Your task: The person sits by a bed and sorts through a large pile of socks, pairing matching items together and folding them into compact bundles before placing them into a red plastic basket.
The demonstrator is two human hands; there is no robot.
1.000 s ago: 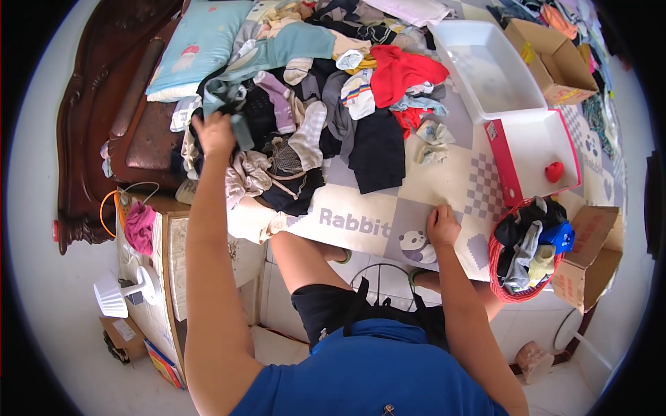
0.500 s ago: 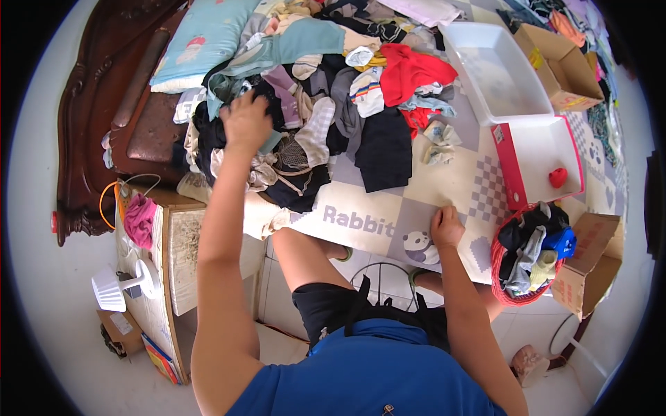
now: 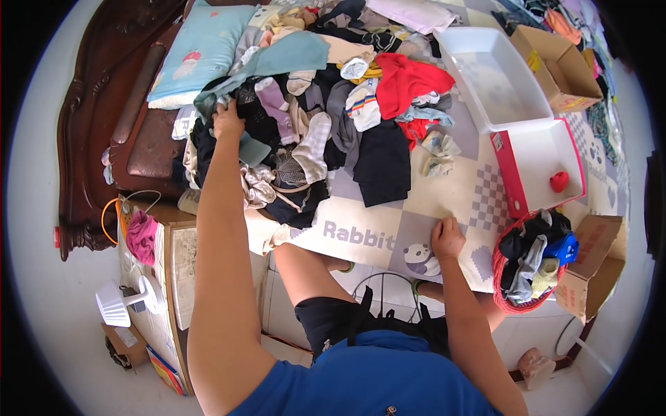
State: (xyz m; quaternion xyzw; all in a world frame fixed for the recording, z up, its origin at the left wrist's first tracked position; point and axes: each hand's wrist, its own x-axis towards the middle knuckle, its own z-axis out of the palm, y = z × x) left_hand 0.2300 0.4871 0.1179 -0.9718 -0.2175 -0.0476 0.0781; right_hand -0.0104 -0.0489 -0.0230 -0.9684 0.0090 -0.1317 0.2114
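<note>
At the left of the clothes pile, my left hand (image 3: 227,119) is closed on the near left end of a teal garment (image 3: 291,54). That garment stretches away across the pile toward the back. Close by lie black lace clothing (image 3: 258,114), a lilac sock (image 3: 274,104) and a pale checked sock (image 3: 316,147). My right hand (image 3: 448,237) rests on the patterned bedsheet (image 3: 361,215), its fingers curled in and nothing seen in them, beside a printed panda.
Right of the pile stand a white plastic bin (image 3: 496,83), a red-and-white box (image 3: 517,173) with a small red item, a red basket (image 3: 501,277) of socks, and cardboard boxes (image 3: 590,260). A blue pillow (image 3: 201,52) lies far left, near the carved headboard (image 3: 76,139).
My left hand has moved slightly left and taken hold of the teal garment, which has shifted a little left. My right hand stays on the sheet. The whole view has tilted slightly.
</note>
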